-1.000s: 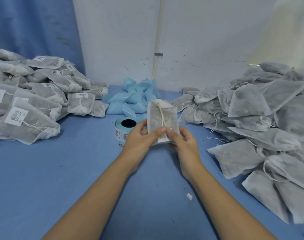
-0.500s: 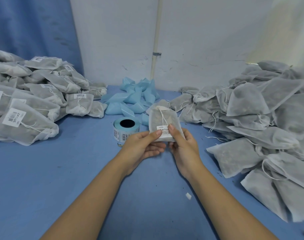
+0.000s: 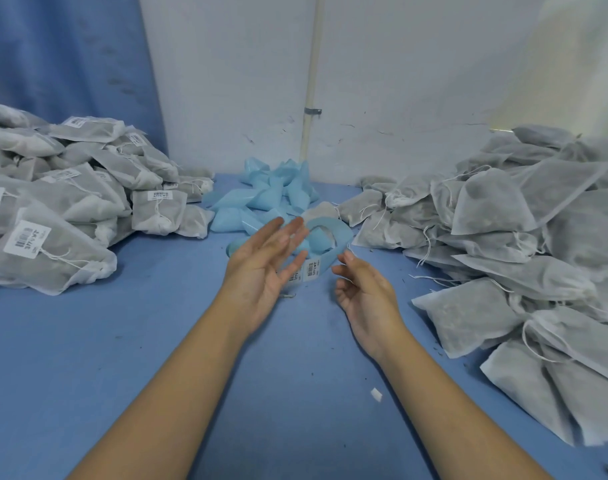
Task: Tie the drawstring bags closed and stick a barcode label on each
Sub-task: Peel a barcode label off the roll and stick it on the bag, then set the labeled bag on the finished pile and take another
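My left hand (image 3: 264, 265) hovers above the blue table with its fingers straight and spread, slightly blurred, and it holds nothing. My right hand (image 3: 365, 292) floats beside it, palm inward, fingers loosely curled and empty. Just behind the two hands sits the label roll (image 3: 330, 233), a ring of blue backing with a white barcode label (image 3: 311, 270) showing at its front. A heap of tied, labelled grey drawstring bags (image 3: 70, 209) lies to the left. Unlabelled grey bags (image 3: 503, 216) are piled on the right. One lone grey bag (image 3: 321, 211) lies behind the roll.
Crumpled light-blue backing scraps (image 3: 271, 195) lie heaped at the back centre against the white wall (image 3: 382, 81). A small white scrap (image 3: 376, 394) lies on the blue table (image 3: 157, 341) between my forearms. A blue curtain (image 3: 63, 57) hangs at the back left.
The labelled bag that both hands held is gone from them. Both hands have opened and moved apart, and the label roll now shows between them.
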Motion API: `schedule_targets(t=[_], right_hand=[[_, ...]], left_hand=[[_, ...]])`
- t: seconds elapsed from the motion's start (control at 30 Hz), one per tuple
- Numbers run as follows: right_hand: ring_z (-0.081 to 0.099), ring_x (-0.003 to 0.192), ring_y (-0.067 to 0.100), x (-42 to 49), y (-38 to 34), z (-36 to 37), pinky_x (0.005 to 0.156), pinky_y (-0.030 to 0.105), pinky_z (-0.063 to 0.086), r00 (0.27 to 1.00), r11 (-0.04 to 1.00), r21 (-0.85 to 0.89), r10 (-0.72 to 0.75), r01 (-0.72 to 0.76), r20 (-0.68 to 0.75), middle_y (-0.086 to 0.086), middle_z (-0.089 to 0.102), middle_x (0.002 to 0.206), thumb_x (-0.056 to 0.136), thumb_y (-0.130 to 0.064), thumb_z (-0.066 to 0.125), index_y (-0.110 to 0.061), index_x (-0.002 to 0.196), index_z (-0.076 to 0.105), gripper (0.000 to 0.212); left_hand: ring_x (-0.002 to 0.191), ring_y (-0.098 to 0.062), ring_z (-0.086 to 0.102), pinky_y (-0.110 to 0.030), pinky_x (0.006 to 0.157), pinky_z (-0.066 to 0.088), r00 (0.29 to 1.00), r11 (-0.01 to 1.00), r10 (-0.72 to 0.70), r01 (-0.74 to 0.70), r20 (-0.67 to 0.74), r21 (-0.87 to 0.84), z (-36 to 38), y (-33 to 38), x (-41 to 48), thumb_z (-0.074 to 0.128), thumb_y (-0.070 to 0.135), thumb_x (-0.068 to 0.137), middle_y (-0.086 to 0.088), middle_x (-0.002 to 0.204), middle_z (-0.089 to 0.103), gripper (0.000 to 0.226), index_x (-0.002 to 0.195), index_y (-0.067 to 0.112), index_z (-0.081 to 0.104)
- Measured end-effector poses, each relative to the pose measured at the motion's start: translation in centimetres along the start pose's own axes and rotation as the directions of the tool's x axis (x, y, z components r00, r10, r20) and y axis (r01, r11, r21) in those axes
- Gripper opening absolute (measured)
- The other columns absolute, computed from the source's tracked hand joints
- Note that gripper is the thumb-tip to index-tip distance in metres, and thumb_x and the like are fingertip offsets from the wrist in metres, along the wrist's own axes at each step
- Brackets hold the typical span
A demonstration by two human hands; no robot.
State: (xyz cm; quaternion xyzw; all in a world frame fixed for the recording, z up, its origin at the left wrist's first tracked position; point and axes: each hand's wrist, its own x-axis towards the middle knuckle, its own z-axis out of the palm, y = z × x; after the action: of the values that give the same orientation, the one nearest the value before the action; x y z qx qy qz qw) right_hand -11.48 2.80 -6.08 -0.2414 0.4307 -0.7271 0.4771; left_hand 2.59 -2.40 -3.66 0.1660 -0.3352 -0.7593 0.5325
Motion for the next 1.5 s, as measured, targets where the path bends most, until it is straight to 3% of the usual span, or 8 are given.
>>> schedule_targets(t=[0.17,0.37,0.53,0.73,1.0,1.27,1.37,1.5], right_hand=[[0.063,0.071,0.012,0.5,-0.6,-0.3,0.062,0.020,0.049,0.991,0.994,0.015,-0.106,0.108,-0.086,-0.009,0.068,0.096,0.092,-0.011,0.058,-0.024,0.110,0.063,0.023],[0.058,0.111,0.012,1.0,-2.9,-0.6,0.072,0.019,0.049,0.864,0.901,-0.157,-0.433,0.405,-0.257,-0.014,0.045,0.136,0.085,-0.002,0.056,-0.043,0.120,0.054,0.054],[0.056,0.112,0.014,1.8,-4.8,-1.4,0.075,0.020,0.051,0.812,0.885,-0.104,-0.458,0.453,-0.362,-0.007,0.036,0.140,0.086,0.004,0.053,-0.039,0.130,0.046,0.062],[0.061,0.091,0.010,2.4,-6.5,-3.0,0.075,0.021,0.052,0.816,0.892,-0.025,-0.425,0.452,-0.391,0.003,0.049,0.133,0.089,0.004,0.046,-0.037,0.131,0.044,0.059],[0.066,0.085,0.003,2.4,-6.6,-3.2,0.072,0.012,0.047,0.805,0.860,-0.207,-0.509,0.466,-0.305,-0.040,0.063,0.071,0.093,0.001,0.045,-0.026,0.143,0.040,0.057],[0.063,0.079,0.008,1.3,-4.3,-0.8,0.065,0.007,0.041,0.848,0.823,-0.290,-0.526,0.488,-0.066,-0.020,0.072,0.078,0.096,-0.004,0.043,-0.037,0.124,0.055,0.045],[0.067,0.068,0.006,0.3,-3.0,0.3,0.059,0.009,0.039,0.889,0.836,-0.317,-0.454,0.448,0.061,-0.016,0.072,0.099,0.093,0.000,0.046,-0.038,0.111,0.065,0.046],[0.065,0.064,0.009,-0.6,-1.7,0.8,0.057,0.011,0.037,0.907,0.837,-0.351,-0.376,0.421,0.192,-0.009,0.074,0.080,0.089,0.004,0.045,-0.032,0.102,0.072,0.047]], left_hand=[[0.074,-0.012,0.070,-0.019,0.068,0.052,0.996,0.939,-0.063,0.038,0.062,0.342,1.2,-1.0,-0.8,0.051,0.008,0.094,-0.002,0.089,0.074,0.020,0.106,0.014,0.066],[0.060,-0.011,0.065,-0.017,0.058,0.046,0.993,0.903,-0.075,0.027,0.095,0.429,2.8,-2.1,-1.2,0.050,0.008,0.094,-0.002,0.079,0.073,0.019,0.097,0.013,0.068],[0.057,-0.011,0.063,-0.017,0.056,0.044,0.991,0.890,-0.086,0.028,0.106,0.456,3.3,-2.6,-1.3,0.049,0.007,0.094,-0.004,0.077,0.072,0.021,0.092,0.013,0.069],[0.057,-0.012,0.063,-0.016,0.055,0.046,0.992,0.887,-0.091,0.038,0.093,0.460,3.0,-3.0,-1.1,0.050,0.005,0.093,-0.006,0.078,0.073,0.023,0.090,0.013,0.071],[0.056,-0.011,0.063,-0.015,0.051,0.046,0.995,0.883,-0.090,0.054,0.054,0.465,2.8,-3.2,-0.8,0.048,0.002,0.092,-0.006,0.076,0.073,0.024,0.088,0.011,0.070],[0.061,-0.010,0.066,-0.015,0.049,0.045,0.999,0.887,-0.048,0.053,-0.023,0.458,2.8,-3.1,-0.6,0.050,0.007,0.093,0.002,0.092,0.075,0.020,0.098,0.015,0.068],[0.052,-0.009,0.059,-0.016,0.041,0.034,0.995,0.877,-0.014,0.057,-0.095,0.476,2.9,-2.9,-0.4,0.055,0.022,0.094,0.009,0.098,0.074,0.014,0.105,0.021,0.064],[0.044,-0.008,0.045,-0.015,0.039,0.030,0.991,0.852,0.015,0.057,-0.134,0.521,2.6,-2.2,-0.2,0.050,0.036,0.096,0.012,0.094,0.073,0.019,0.096,0.023,0.065]])
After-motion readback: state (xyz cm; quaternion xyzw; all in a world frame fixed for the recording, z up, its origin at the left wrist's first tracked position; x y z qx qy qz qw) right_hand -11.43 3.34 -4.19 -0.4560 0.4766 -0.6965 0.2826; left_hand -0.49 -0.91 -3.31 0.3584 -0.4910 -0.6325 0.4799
